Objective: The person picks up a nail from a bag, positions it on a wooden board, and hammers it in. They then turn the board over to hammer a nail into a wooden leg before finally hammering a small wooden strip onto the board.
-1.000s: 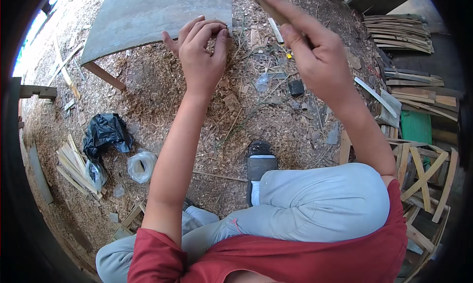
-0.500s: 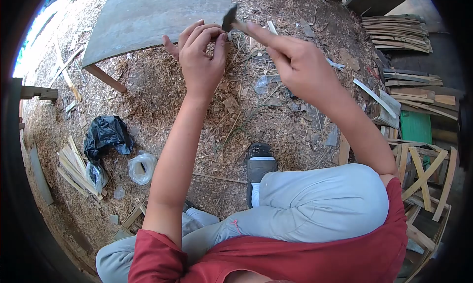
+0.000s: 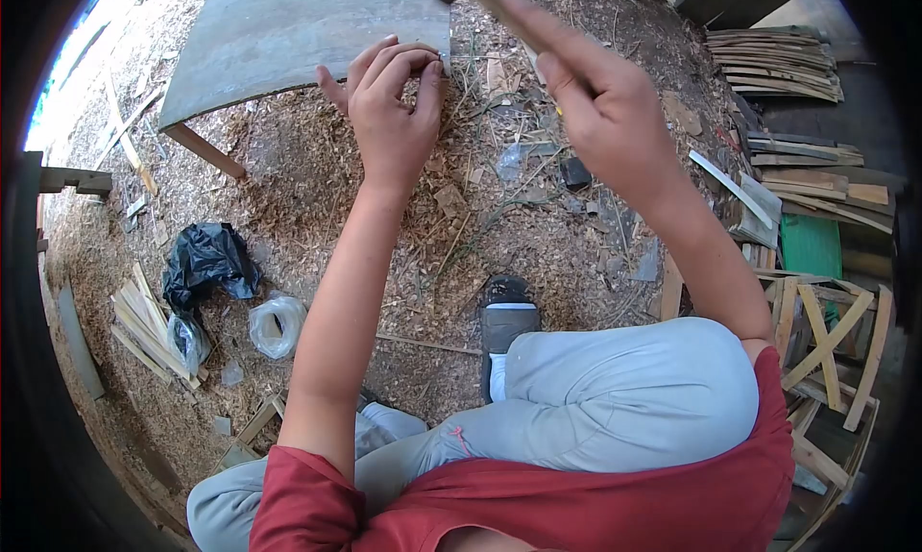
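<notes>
Slats (image 3: 154, 331) of pale, straight-grained wood are fanned on the chip-strewn floor (image 3: 413, 307), beside a crumpled, glossy black plastic bag (image 3: 209, 264) and a ring-shaped clear plastic roll (image 3: 277, 326). Above these, a flat, grey-faced table (image 3: 307, 33) is propped on a squared wooden leg. At its right edge the left hand (image 3: 396, 115) is placed, thumb and forefinger brought close together; whether anything is pinched there cannot be told. Just beyond that edge the hammer (image 3: 501, 12) is held up, its dark, blocky head pointed to the upper left and its long axis slanted down rightward along a wooden handle, around which the right hand (image 3: 619, 120) is closed. The hands are kept apart. Farther right, thin rough boards (image 3: 773, 64) are stacked.
</notes>
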